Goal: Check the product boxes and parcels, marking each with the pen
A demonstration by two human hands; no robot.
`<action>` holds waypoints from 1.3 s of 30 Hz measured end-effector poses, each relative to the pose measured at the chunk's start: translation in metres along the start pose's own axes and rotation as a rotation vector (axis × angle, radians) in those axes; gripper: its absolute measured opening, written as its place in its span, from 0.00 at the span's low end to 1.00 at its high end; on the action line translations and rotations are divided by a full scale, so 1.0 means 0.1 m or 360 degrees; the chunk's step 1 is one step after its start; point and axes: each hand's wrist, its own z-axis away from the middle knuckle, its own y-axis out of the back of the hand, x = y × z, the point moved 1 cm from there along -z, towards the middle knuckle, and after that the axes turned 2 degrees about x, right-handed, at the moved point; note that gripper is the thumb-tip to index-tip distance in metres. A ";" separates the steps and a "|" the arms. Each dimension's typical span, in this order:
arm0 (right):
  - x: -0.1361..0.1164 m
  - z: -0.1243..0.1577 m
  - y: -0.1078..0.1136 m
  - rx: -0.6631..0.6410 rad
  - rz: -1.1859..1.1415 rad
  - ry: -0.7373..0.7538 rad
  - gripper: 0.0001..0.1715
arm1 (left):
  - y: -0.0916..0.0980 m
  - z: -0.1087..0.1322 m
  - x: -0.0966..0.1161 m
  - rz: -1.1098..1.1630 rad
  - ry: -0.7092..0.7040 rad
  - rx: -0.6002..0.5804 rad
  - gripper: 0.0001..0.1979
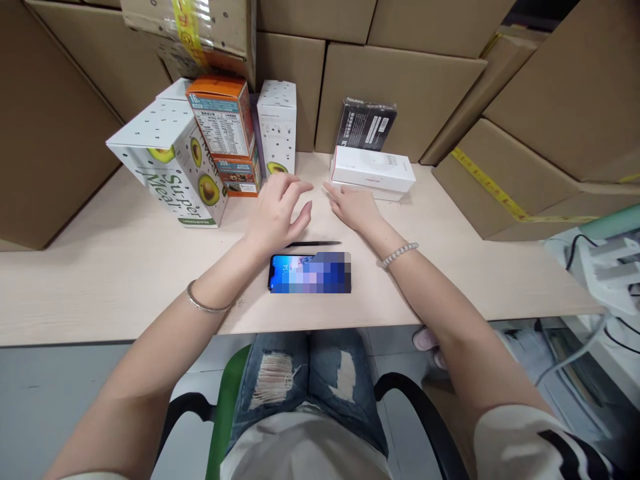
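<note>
Head camera looked down on a lit phone point(310, 273) lying flat near the counter's point(100, 280) front edge, a pen point(314, 244) just beyond it. Past the pen, the left hand point(278, 215) hovered with its grip loosely spread and empty, while the right hand point(354, 207) lay flat, fingers open, fingertips close to a white box point(373, 169). Sliding that box would go best with a low, steady pull. Bare counter stretched to either side; avocado cartons point(173, 167) and stacked cardboard boxes point(400, 87) crowded the back.
</note>
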 end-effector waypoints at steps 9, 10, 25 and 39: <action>0.10 0.01 -0.05 0.0015 -0.0019 -0.0059 0.33 | -0.02 0.00 0.02 0.0018 -0.0018 -0.0082 0.13; 0.11 0.01 -0.06 0.0023 -0.0017 -0.0057 0.32 | -0.02 0.00 0.02 0.0043 -0.0008 -0.0078 0.13; 0.49 0.01 -0.06 0.0456 -0.0352 -0.0462 0.42 | -0.02 0.02 -0.02 0.0101 0.0039 -0.0117 0.12; 0.57 0.05 -0.04 0.0472 -0.0500 -0.0486 0.41 | -0.07 0.03 0.00 0.0065 0.0057 -0.0114 0.11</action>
